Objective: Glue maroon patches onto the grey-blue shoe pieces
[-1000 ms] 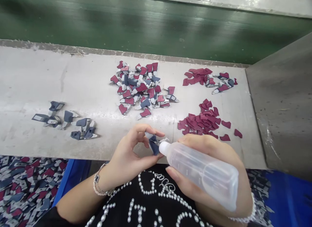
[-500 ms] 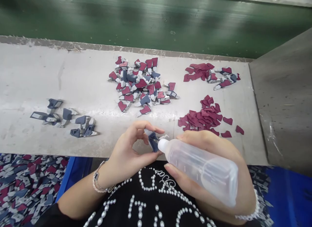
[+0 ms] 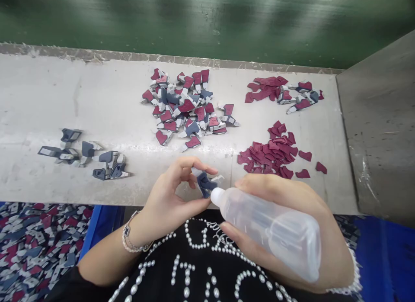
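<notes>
A navy-and-grey plastic part (image 3: 205, 185), above the near edge of the bench (image 3: 106, 88), is pinched between thumb and fingers of the left hand (image 3: 173, 196); from its right a translucent squeeze bottle (image 3: 269, 232) points capped-end first, contact unclear, long axis slanting down-right, the right hand (image 3: 301, 196) wrapped round it; maroon pieces (image 3: 269, 154) lie beyond, nearer that hand

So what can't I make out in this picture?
All in the head view:
Whether anything leaves the tip of the translucent, white-capped plastic bottle: too small to tell.
The underside of the small dark-blue and grey piece: turned away from the camera.
The palm of the right hand's grip: hidden behind the bottle.
The whole of the left-side blue bin: cut off by the picture's edges.
</notes>
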Tool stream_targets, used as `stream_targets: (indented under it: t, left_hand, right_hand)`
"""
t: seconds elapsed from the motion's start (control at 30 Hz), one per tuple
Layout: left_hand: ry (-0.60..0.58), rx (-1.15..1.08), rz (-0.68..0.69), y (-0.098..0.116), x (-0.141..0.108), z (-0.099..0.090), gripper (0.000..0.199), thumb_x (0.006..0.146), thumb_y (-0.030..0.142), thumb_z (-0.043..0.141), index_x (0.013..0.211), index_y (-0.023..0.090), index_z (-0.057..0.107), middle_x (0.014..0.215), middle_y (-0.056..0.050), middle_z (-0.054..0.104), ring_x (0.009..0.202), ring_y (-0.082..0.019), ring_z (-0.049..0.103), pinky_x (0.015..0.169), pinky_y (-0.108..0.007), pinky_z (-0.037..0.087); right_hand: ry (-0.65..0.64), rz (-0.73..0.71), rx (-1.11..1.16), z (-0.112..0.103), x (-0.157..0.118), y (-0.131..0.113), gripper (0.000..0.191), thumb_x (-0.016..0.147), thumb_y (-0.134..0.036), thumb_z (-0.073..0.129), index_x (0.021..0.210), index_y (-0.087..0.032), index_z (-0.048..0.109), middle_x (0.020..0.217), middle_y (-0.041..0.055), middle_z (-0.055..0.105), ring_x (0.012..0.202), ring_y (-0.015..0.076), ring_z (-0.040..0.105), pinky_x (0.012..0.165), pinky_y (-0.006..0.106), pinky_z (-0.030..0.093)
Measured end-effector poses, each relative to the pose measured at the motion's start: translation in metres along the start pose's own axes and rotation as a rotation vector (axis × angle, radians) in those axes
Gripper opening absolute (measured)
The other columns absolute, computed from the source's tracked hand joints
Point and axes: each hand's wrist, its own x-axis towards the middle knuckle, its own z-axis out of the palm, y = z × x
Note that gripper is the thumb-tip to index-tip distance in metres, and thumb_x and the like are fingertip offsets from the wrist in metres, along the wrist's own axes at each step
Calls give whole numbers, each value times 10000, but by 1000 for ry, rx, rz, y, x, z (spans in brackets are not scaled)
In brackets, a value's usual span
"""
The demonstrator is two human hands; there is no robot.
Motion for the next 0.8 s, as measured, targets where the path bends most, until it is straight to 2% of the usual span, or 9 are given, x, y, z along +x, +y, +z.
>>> stream_targets:
  t: [0.17,0.33,0.53,0.8]
  left_hand:
    - [23,52,-10,-4,-1,-1,469,789,124,787,1122,295,504,1124,-15,719,892,-170,680,648,-279,491]
    - [5,69,4,-2,-1,-1,488,774,58,765,1121,284,507,1116,-14,723,831,-152,647,655,-283,474]
    - [61,100,1,-2,-3,-1,485,783,101,780,1134,297,507,1131,-8,708,805,-145,655,642,-295,469]
    - [143,242,118,-5,-4,2,485,784,75,768,1149,265,512,1138,-17,708,1029,-180,678,692,-284,484]
  right_hand:
    - [-64,-10,15,-3,-5,4,238,745,-322,797,786,-263,570,608,-54,619,435,127,579,399,263,480]
    - [-21,-17,8,-1,-5,4,273,775,-319,781,769,-254,516,704,-19,675,537,149,653,416,249,500]
    - [-69,-26,-5,-2,-3,1,271,756,-362,801,784,-259,552,627,-40,625,460,139,587,407,278,475]
    - [21,-10,-87,-4,-10,2,301,848,-312,730,771,-255,445,698,-39,621,561,136,614,491,257,486]
